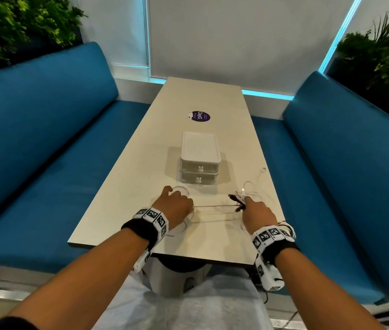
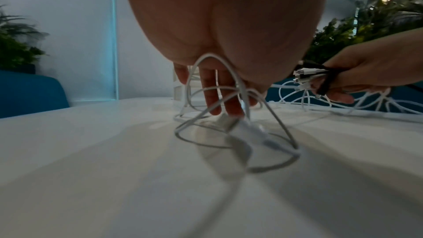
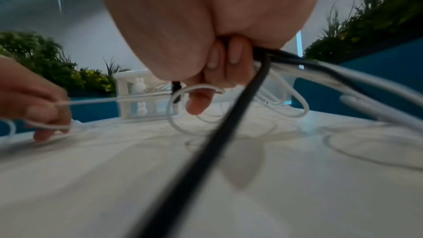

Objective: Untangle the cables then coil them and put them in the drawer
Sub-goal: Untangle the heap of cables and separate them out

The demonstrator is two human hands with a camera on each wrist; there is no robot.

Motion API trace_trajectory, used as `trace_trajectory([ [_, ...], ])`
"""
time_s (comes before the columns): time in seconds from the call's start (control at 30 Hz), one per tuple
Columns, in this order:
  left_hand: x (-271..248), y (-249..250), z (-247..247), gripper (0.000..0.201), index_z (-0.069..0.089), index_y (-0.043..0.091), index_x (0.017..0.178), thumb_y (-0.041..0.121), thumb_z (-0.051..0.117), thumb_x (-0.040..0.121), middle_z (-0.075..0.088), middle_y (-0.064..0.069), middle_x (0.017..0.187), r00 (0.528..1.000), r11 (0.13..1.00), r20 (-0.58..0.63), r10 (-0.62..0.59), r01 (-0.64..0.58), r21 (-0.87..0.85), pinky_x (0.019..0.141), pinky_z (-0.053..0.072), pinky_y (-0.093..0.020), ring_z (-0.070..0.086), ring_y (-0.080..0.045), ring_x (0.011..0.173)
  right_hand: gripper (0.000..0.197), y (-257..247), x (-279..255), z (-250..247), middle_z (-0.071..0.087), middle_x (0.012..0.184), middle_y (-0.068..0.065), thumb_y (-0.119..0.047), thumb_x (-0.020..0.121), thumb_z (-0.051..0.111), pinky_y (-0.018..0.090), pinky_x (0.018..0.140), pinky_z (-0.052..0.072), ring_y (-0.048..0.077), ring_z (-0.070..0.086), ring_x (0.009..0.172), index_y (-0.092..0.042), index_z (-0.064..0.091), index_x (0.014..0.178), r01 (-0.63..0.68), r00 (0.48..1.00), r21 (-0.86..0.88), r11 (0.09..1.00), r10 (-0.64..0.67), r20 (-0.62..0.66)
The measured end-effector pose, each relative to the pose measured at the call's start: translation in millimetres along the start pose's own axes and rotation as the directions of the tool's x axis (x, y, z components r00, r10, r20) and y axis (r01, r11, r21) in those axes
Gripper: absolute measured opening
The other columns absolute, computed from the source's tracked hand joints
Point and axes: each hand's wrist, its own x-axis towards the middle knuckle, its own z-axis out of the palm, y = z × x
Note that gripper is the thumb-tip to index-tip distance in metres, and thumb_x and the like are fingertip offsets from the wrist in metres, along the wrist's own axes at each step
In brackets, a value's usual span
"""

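We cannot trace the thin white cables (image 1: 212,207) where they cross; the black cable (image 3: 206,151) blurs and leaves the right wrist view's lower edge.

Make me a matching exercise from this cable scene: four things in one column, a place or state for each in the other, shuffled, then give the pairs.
Things:
1. black cable
2. drawer unit
3. round purple sticker
4. left hand

Places or states:
A. on the table beyond the drawers
B. gripped in the right hand with white plugs
C. both drawers shut
D. holds a white cable loop

Pairs: 1-B, 2-C, 3-A, 4-D
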Motion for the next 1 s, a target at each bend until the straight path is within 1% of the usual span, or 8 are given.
trace_trajectory([
  [0.3,11,32,-10,0.040,0.066,0.018,0.097,0.033,0.030,0.101,0.069,-0.003,0.096,0.996,0.997,-0.076,-0.041,0.036,-0.069,0.108,0.022,-0.050,0.057,-0.025,0.101,0.027,-10,-3,-6,0.064,0.095,0.016,-0.016,0.093,0.044,0.037,0.067,0.043,0.037,0.060,0.085,-0.017,0.049,0.119,-0.094,0.982,0.229,0.969,0.127,-0.137],
  [0.4,13,37,-15,0.038,0.067,0.017,0.097,0.033,0.032,0.101,0.068,-0.005,0.096,0.996,0.996,-0.084,-0.020,0.013,-0.084,0.107,0.024,-0.048,0.057,-0.027,0.101,0.024,-26,-8,-5,0.066,0.091,0.015,-0.017,0.089,0.049,0.040,0.068,0.051,0.038,0.062,0.082,-0.017,0.055,0.112,0.048,0.991,0.361,0.931,0.002,-0.137],
  [0.5,12,40,-17,0.032,0.063,0.023,0.112,0.027,0.033,0.101,0.069,-0.001,0.101,0.992,0.993,-0.111,0.053,-0.064,-0.095,0.105,0.028,-0.046,0.059,-0.026,0.100,0.022,-41,-14,3,0.069,0.088,0.012,-0.013,0.086,0.048,0.037,0.071,0.052,0.033,0.064,0.081,-0.017,0.061,0.103,0.183,0.980,0.409,0.894,-0.200,-0.001],
  [0.63,9,36,-13,0.021,0.055,0.019,0.110,0.015,0.038,0.098,0.069,-0.004,0.099,0.993,0.973,-0.110,0.036,-0.060,-0.223,0.103,0.032,-0.043,0.063,-0.028,0.094,0.019,-42,-10,10,0.070,0.083,0.005,-0.011,0.088,0.049,0.029,0.067,0.046,0.025,0.064,0.079,-0.018,0.063,0.098,0.191,0.967,0.469,0.862,-0.247,0.060],
  [0.73,5,32,-12,0.022,0.054,0.013,0.110,0.023,0.037,0.102,0.070,-0.008,0.094,0.996,0.975,-0.087,0.020,-0.039,-0.218,0.100,0.032,-0.038,0.063,-0.031,0.089,0.017,-38,-8,14,0.068,0.092,0.010,-0.019,0.095,0.046,0.035,0.071,0.049,0.031,0.062,0.085,-0.017,0.057,0.107,0.234,0.958,0.327,0.916,-0.275,0.085],
  [0.8,0,30,-16,0.032,0.057,0.010,0.111,0.032,0.034,0.105,0.069,-0.012,0.096,0.998,0.983,-0.067,0.011,-0.022,-0.180,0.089,0.028,-0.031,0.058,-0.033,0.094,0.020,-35,-9,16,0.065,0.099,0.015,-0.022,0.096,0.045,0.039,0.074,0.051,0.035,0.061,0.090,-0.016,0.053,0.113,0.210,0.969,0.202,0.957,-0.230,0.085],
  [0.87,-5,24,-20,0.035,0.058,0.011,0.110,0.036,0.033,0.105,0.067,-0.013,0.101,0.999,0.974,-0.040,-0.025,0.015,-0.224,0.081,0.025,-0.034,0.052,-0.032,0.101,0.025,-25,-6,14,0.064,0.107,0.016,-0.023,0.096,0.046,0.038,0.079,0.051,0.035,0.061,0.097,-0.015,0.050,0.118,0.115,0.987,0.129,0.985,-0.128,0.100],
  [1.0,-11,0,-22,0.024,0.047,0.021,0.094,0.032,0.030,0.105,0.057,0.001,0.090,0.991,0.897,-0.088,-0.103,0.055,-0.438,0.087,0.033,-0.038,0.049,-0.026,0.087,0.033,11,3,-5,0.060,0.119,0.016,-0.019,0.096,0.042,0.036,0.080,0.045,0.035,0.059,0.107,-0.013,0.050,0.127,-0.205,0.978,0.114,0.972,0.201,0.049],
])
